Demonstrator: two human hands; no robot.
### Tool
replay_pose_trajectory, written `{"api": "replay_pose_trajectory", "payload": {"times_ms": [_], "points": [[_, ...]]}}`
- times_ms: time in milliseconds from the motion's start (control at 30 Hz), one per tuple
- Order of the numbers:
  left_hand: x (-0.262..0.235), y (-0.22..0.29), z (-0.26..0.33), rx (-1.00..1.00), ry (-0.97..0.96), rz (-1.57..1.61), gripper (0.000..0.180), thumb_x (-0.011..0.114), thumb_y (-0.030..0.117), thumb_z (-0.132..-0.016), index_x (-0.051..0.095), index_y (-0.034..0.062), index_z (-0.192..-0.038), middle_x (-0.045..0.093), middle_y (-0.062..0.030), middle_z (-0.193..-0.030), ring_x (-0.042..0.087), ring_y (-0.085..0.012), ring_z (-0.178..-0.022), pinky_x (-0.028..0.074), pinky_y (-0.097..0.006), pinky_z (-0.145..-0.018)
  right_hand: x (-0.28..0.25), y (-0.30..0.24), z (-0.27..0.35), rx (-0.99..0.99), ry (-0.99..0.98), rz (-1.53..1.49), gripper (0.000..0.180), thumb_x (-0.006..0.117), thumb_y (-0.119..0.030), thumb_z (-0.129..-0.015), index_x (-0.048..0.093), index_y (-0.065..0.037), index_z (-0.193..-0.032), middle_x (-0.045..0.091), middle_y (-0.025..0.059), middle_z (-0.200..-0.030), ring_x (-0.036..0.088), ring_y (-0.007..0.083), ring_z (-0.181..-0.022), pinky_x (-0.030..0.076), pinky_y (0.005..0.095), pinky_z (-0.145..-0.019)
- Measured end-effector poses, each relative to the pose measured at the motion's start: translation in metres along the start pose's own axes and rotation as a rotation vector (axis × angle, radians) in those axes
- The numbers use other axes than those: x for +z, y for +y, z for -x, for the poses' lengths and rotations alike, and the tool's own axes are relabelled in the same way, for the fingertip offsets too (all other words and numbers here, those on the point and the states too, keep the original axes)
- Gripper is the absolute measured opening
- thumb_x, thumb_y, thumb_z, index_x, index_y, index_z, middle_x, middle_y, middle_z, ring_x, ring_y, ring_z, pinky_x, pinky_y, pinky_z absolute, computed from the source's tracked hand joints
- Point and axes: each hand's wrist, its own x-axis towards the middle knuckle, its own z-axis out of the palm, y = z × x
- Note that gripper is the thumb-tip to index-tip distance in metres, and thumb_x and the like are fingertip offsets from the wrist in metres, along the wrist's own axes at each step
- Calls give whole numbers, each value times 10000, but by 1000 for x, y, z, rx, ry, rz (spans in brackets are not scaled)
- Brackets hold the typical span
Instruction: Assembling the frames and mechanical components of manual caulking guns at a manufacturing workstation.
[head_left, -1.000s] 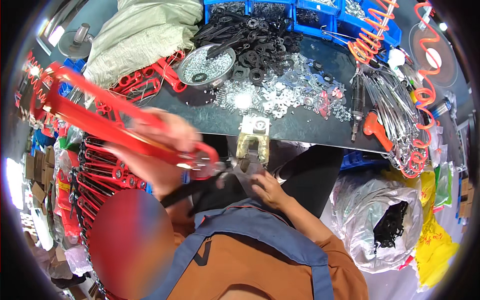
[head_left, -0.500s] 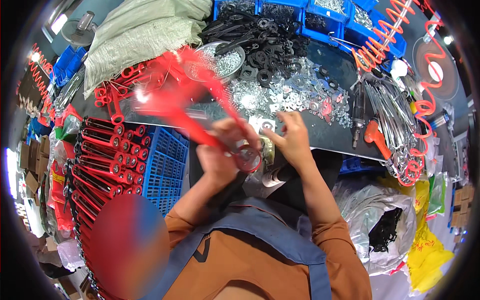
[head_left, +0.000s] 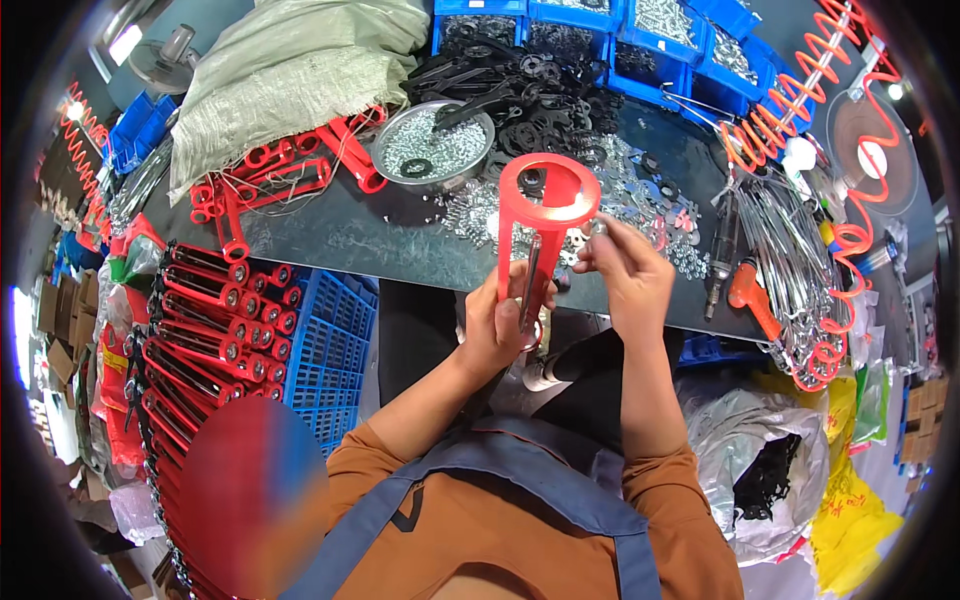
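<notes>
One red frame (head_left: 545, 225), a long piece ending in a single ring at the top, is being held upright above the near edge of the dark workbench (head_left: 330, 240). It is being gripped low on its shank by the left hand (head_left: 500, 325), the fingers being wrapped and pressed tight around it. One thin metal rod (head_left: 530, 285) is being kept alongside the shank within the same grasp. The right hand (head_left: 625, 270) is being held just beside the ring, its thumb and forefinger being pinched together at a small silvery piece (head_left: 597, 228) next to the rim; what kind of piece it is cannot be told. Behind the ring, one round metal bowl (head_left: 432, 148) of small fasteners is being noted, with one dark washer lying in it. A heap of black stamped parts (head_left: 525, 85) is being seen beyond the bowl, too tangled to be counted, and loose silvery washers (head_left: 480, 210) are being seen scattered past counting. At least four blue bins (head_left: 590, 15) are being counted along the far edge. One grey woven sack (head_left: 290, 70) is being seen at the far left. Finished red frames (head_left: 215, 320) are being seen stacked on a blue crate (head_left: 335, 350) to the left, more than ten, the exact count not being readable. Two orange coiled hoses (head_left: 790, 100) are being noted to the right.
</notes>
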Motion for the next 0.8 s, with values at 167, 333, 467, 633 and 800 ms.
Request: {"api": "replay_pose_trajectory", "payload": {"times_ms": [167,333,467,633,800], "points": [[-2,0,0,74,-1,-46,606,358,461,-991,461,-102,-1190,635,-148,-927,622,-169,-792,510,-302,-720,28,-47,-10,-1019,-210,457,390,725,48,-656,660,42,-1041,638,178,-1028,640,296,-801,529,339,-673],[1,-9,-3,162,81,-204,615,345,474,-994,509,-98,-1148,616,-97,-788,571,-141,-671,461,-286,-613,37,-53,-13,-941,-266,649,371,741,5,-636,682,9,-1002,648,128,-1004,597,273,-785,492,339,-685],[-2,-1,-3,55,97,-116,614,327,485,-996,531,-88,-1076,611,-75,-776,561,-116,-665,430,-260,-586,42,-57,-14,-1019,-178,822,449,736,-5,-596,659,-25,-1038,596,107,-1046,535,256,-806,474,332,-672],[-1,-6,-3,88,78,-150,610,323,489,-993,509,-84,-1087,637,-129,-885,630,-162,-747,503,-292,-675,15,-50,-20,-939,-478,495,392,750,-1,-680,658,-12,-1060,611,113,-1060,595,240,-836,501,322,-720],[6,-6,0,38,5,69,416,488,323,-977,497,-75,-1100,646,-142,-916,648,-177,-771,525,-312,-702,-184,33,-70,-304,599,1657,687,732,-362,-764,472,69,-1230,578,242,-1115,520,398,-1100,428,471,-927]]}}
